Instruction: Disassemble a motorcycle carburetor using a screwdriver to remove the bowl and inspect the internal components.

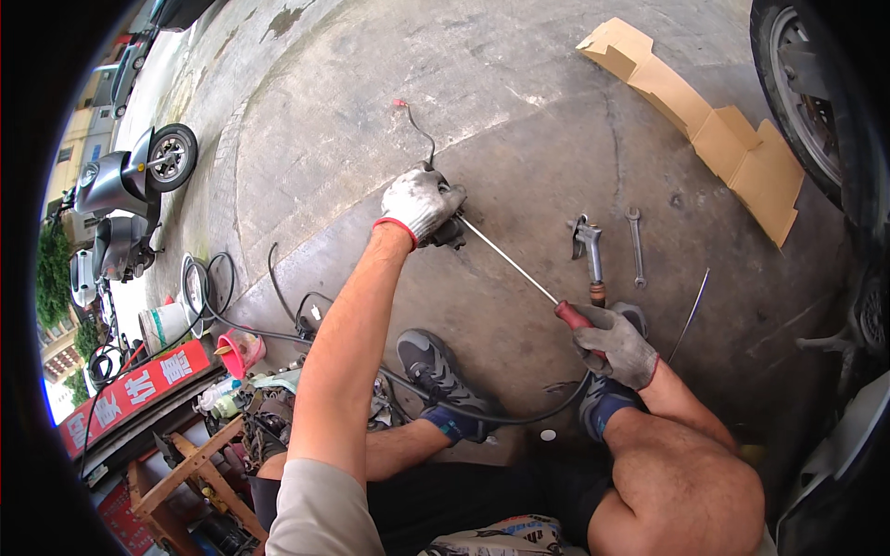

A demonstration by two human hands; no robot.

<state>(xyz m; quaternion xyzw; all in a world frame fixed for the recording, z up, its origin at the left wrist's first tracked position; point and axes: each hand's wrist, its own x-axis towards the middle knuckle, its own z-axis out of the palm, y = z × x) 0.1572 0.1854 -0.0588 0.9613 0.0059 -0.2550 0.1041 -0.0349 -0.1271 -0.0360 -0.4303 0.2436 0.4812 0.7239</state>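
Person was crouched on the concrete floor (519,102), both hands in grey work gloves with red cuffs. Left hand (422,202) was clamped down over a small dark metal part (449,230) sitting on the ground, fingers curled over the top of it, so you could only see the lower right bit of it sticking out from under the glove. A thin dark cable (425,132) with a reddish tip ran up and away from that part across the floor.

Right hand (616,343) was wrapped tight around the red handle of a long screwdriver (519,269). The shaft ran up and to the left, and its tip met the dark part right beside the left glove. Couldn't tell exactly where the tip sat on it.

Just beyond the right hand lay an air gun (588,248), and next to that a wrench (636,243) flat on the floor. A thin metal rod (691,313) lay further right. Folded cardboard (714,125) sat near a car wheel (805,93) at the top right. A black hose (501,417) curved past the shoes. Off to the left stood a grey scooter (125,176), a white bucket (165,324) and a pink funnel (239,352).
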